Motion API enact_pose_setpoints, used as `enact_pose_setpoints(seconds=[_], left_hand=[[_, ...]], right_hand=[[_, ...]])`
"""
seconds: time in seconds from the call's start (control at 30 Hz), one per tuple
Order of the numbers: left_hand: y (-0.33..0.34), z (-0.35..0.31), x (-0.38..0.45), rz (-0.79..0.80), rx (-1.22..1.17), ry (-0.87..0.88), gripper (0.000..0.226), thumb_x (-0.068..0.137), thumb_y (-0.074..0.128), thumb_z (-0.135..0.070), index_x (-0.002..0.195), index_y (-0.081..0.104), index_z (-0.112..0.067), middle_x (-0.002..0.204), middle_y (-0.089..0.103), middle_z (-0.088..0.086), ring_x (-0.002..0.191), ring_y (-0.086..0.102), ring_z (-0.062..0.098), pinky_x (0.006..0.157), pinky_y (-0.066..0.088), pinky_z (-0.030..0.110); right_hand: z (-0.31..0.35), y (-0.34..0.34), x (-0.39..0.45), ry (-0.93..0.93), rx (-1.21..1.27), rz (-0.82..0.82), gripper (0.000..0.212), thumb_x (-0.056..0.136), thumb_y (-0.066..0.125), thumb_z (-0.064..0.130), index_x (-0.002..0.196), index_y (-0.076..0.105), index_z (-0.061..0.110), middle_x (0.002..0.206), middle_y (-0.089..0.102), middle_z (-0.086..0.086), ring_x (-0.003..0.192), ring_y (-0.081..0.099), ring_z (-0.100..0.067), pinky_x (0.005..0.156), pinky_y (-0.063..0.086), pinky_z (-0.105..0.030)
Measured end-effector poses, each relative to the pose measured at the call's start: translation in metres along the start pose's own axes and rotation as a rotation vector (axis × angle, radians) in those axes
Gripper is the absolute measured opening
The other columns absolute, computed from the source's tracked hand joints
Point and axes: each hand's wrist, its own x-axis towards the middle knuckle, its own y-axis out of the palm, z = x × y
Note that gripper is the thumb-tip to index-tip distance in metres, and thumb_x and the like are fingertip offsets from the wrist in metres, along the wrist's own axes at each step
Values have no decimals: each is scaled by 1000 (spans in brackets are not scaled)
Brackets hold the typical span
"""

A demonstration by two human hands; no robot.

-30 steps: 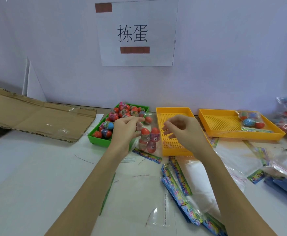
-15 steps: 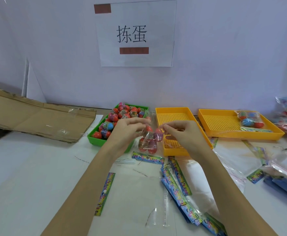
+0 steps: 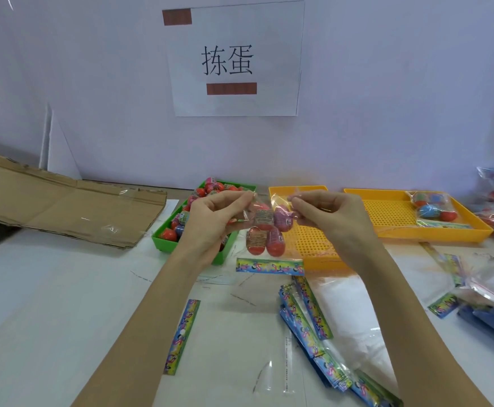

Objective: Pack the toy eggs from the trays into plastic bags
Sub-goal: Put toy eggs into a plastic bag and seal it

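both hands (image 3: 220, 215) (image 3: 326, 214) pinch egg bag (image 3: 266, 230) – midair

4 eggs (image 3: 264, 230) in clear bag (image 3: 272, 227)

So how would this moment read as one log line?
left hand pinches bag top | right hand pinches bag top | plastic bag holds eggs, lifted

Bright, even light, soft shadows, wide-angle bending at edges.
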Motion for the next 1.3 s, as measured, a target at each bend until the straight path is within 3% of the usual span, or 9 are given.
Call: enact_pose_setpoints(seconds=[0.27, 0.47, 0.57, 0.73, 0.93, 1.1, 1.2, 1.3], left_hand=[[-1, -2, -1, 57, 22, 62, 20, 82, 79, -15, 102, 84, -14, 101, 79, 14, 86, 77, 17, 68, 62, 23], [-4, -5, -3, 98, 5, 154, 23, 82, 79, -14, 105, 83, -12, 102, 79, 17, 91, 79, 27, 77, 63, 27], [-6, -6, -3, 87, 30, 190, 22, 84, 78, -14, 105, 83, -14, 104, 79, 17, 96, 78, 27, 77, 62, 26], [-11, -4, -1, 81, 168, 251, 21, 93, 70, 2, 101, 83, -12, 104, 80, 15, 99, 77, 31, 83, 62, 29], [-12, -4, -4, 69, 343, 335, 22, 91, 72, -6, 100, 84, -22, 100, 81, 4, 102, 76, 24, 91, 61, 33], [-14, -3, -3, 72, 342, 312, 16, 96, 70, -12, 106, 82, -13, 104, 80, 7, 104, 75, 26, 94, 60, 36], [-8, -3, -6, 26, 303, 299, 22, 90, 78, -34, 101, 84, -16, 99, 81, 6, 99, 76, 26, 92, 61, 36], [-7, -2, -6, 12, 274, 286, 21, 91, 76, -37, 98, 85, -19, 98, 81, 5, 97, 77, 24, 90, 62, 32]], right_hand=[[8, -13, -2, -2, 96, 62, 21, 85, 78, 21, 106, 81, 16, 94, 79, -10, 85, 76, -20, 76, 59, -21], [9, -16, -2, -20, 134, 102, 20, 83, 78, 26, 102, 83, 20, 97, 79, -11, 91, 75, -23, 80, 59, -23], [7, -18, -1, -29, 121, 106, 12, 93, 74, 15, 96, 84, 21, 99, 79, -9, 92, 75, -23, 82, 59, -24], [4, -17, 0, -78, 73, 113, 27, 97, 64, 0, 89, 82, 19, 90, 77, -9, 88, 72, -22, 83, 58, -26], [4, -17, 0, -149, -58, 57, 27, 96, 66, 2, 85, 80, 22, 85, 78, -2, 84, 74, -17, 79, 57, -21], [4, -15, 1, -103, -34, 47, 30, 99, 52, -5, 92, 79, 4, 91, 78, -12, 87, 73, -24, 82, 58, -27], [6, -12, 0, -100, -54, 19, 21, 102, 62, 14, 94, 80, 7, 91, 79, -9, 87, 74, -21, 83, 59, -26], [5, -11, -1, -94, -141, 22, 12, 93, 76, 23, 98, 79, 13, 89, 79, 1, 86, 74, -13, 80, 57, -20]])
